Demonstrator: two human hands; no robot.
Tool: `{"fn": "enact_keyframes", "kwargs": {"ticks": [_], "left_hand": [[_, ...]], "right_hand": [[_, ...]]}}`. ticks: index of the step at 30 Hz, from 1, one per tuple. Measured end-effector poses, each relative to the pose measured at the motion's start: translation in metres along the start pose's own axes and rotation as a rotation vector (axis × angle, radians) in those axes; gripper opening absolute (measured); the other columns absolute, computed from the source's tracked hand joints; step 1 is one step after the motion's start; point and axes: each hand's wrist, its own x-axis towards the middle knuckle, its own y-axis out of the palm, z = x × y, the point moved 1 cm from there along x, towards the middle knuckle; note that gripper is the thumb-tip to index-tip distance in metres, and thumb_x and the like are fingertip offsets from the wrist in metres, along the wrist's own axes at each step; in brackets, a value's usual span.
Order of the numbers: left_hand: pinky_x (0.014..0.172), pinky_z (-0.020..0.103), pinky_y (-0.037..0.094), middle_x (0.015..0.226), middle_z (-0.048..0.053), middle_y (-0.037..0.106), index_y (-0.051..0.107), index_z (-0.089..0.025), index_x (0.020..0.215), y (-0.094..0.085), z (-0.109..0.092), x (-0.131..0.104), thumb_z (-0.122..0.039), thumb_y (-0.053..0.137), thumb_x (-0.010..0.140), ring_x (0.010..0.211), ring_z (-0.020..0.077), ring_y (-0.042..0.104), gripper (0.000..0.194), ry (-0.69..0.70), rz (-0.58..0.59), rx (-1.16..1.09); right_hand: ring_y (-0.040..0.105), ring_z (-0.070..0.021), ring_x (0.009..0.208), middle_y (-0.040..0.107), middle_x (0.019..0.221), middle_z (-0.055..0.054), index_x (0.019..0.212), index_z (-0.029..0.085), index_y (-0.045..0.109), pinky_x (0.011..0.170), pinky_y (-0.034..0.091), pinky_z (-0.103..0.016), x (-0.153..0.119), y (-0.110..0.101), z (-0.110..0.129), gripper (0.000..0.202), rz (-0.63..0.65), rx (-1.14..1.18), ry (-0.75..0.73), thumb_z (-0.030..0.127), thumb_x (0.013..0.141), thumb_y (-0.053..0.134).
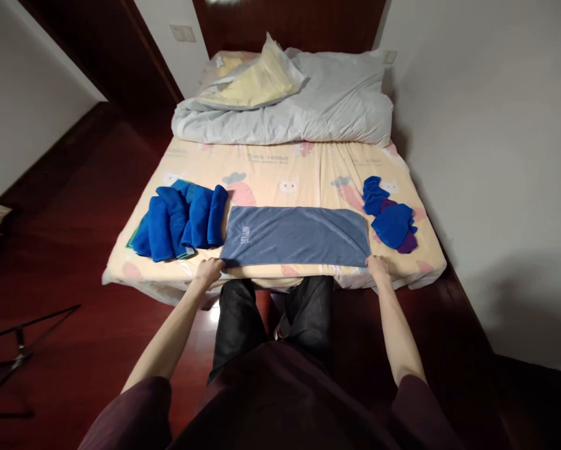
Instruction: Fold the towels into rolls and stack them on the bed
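Observation:
A grey-blue towel (pixel 294 237) with white lettering near its left end lies spread lengthwise across the bed, close to the front edge. My left hand (pixel 210 270) pinches its near left corner. At the near right corner, my right hand (pixel 378 266) grips the cloth in the same way. Several blue rolled towels (pixel 180 219) are heaped just left of the spread one. To its right lies a loose pile of crumpled blue cloths (pixel 393 225) with purple pieces partly hidden underneath.
The bed (pixel 280 165) has a peach sheet printed with carrots and rabbits. A grey quilt (pixel 280 122) is bunched at the headboard, its yellow side partly folded out. A wall (pixel 486 156) runs along the right. Black metal stand legs (pixel 20 356) stand on the floor at left.

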Motion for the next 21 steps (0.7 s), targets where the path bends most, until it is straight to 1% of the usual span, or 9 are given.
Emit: {"fn": "enact_keyframes", "kwargs": {"ticks": [2,4,6,8,10,12,14,17,21], "left_hand": [[0.091,0.040,0.056,0.101,0.015,0.079,0.080,-0.020,0.102,-0.008,-0.008,0.010,-0.007,0.055,0.084,0.099,0.0315,0.076,0.034,0.011,0.031,-0.007],[0.098,0.043,0.056,0.121,0.017,0.078,0.077,-0.020,0.128,-0.020,-0.027,0.026,-0.013,0.047,0.097,0.114,0.0334,0.074,0.044,0.049,-0.018,-0.040],[0.111,0.047,0.050,0.145,0.020,0.068,0.065,-0.017,0.150,-0.033,-0.057,0.047,-0.022,0.038,0.106,0.136,0.0357,0.064,0.051,0.106,-0.173,-0.130],[0.125,0.051,0.040,0.165,0.020,0.052,0.056,-0.013,0.159,-0.038,-0.093,0.070,-0.028,0.037,0.109,0.153,0.0366,0.048,0.055,0.171,-0.351,-0.253],[0.133,0.054,0.029,0.175,0.018,0.037,0.048,-0.013,0.165,-0.030,-0.128,0.088,-0.031,0.038,0.109,0.164,0.0361,0.033,0.060,0.201,-0.412,-0.338],[0.136,0.059,0.020,0.178,0.017,0.031,0.043,-0.014,0.168,-0.009,-0.155,0.098,-0.031,0.040,0.108,0.168,0.0356,0.023,0.063,0.190,-0.369,-0.398],[0.137,0.061,0.015,0.179,0.017,0.028,0.042,-0.016,0.169,0.018,-0.171,0.101,-0.031,0.040,0.107,0.170,0.0347,0.018,0.064,0.152,-0.302,-0.422],[0.138,0.062,0.009,0.181,0.014,0.023,0.040,-0.017,0.171,0.047,-0.176,0.097,-0.033,0.038,0.108,0.171,0.0329,0.012,0.064,0.119,-0.269,-0.426],[0.139,0.063,0.006,0.182,0.010,0.018,0.038,-0.019,0.172,0.053,-0.172,0.096,-0.035,0.037,0.109,0.172,0.0309,0.007,0.065,0.122,-0.287,-0.448]], "right_hand": [[0.062,-0.0382,0.132,0.071,0.134,-0.023,0.116,0.018,0.081,0.112,0.049,-0.053,0.005,-0.002,0.030,0.032,-0.027,0.026,-0.046,0.010,0.090,0.065],[0.049,-0.0407,0.146,0.057,0.157,-0.022,0.137,0.018,0.072,0.120,0.041,-0.059,0.007,-0.006,0.079,0.042,-0.138,0.131,-0.162,0.019,0.096,0.064],[0.033,-0.0426,0.158,0.040,0.172,-0.019,0.153,0.016,0.059,0.126,0.031,-0.065,0.008,-0.011,0.143,0.053,-0.276,0.298,-0.324,0.028,0.102,0.059],[0.018,-0.0408,0.166,0.028,0.179,-0.016,0.163,0.014,0.048,0.132,0.019,-0.065,0.007,-0.010,0.212,0.060,-0.294,0.387,-0.455,0.034,0.107,0.053],[0.008,-0.0362,0.169,0.019,0.183,-0.013,0.168,0.012,0.041,0.136,0.009,-0.061,0.003,0.001,0.273,0.063,-0.242,0.444,-0.548,0.035,0.109,0.047],[0.005,-0.0300,0.171,0.021,0.183,-0.008,0.169,0.016,0.039,0.137,0.002,-0.057,-0.003,0.022,0.315,0.062,-0.136,0.477,-0.595,0.033,0.110,0.045],[0.007,-0.0249,0.171,0.024,0.182,-0.005,0.170,0.017,0.038,0.138,0.000,-0.054,-0.011,0.049,0.335,0.061,-0.037,0.470,-0.592,0.031,0.111,0.041],[0.010,-0.0221,0.171,0.023,0.183,-0.005,0.172,0.016,0.034,0.138,-0.001,-0.051,-0.017,0.079,0.337,0.060,-0.020,0.416,-0.568,0.032,0.114,0.034],[0.011,-0.0235,0.171,0.020,0.183,-0.006,0.172,0.015,0.034,0.139,-0.001,-0.052,-0.015,0.089,0.333,0.060,-0.064,0.362,-0.582,0.032,0.114,0.031]]}}
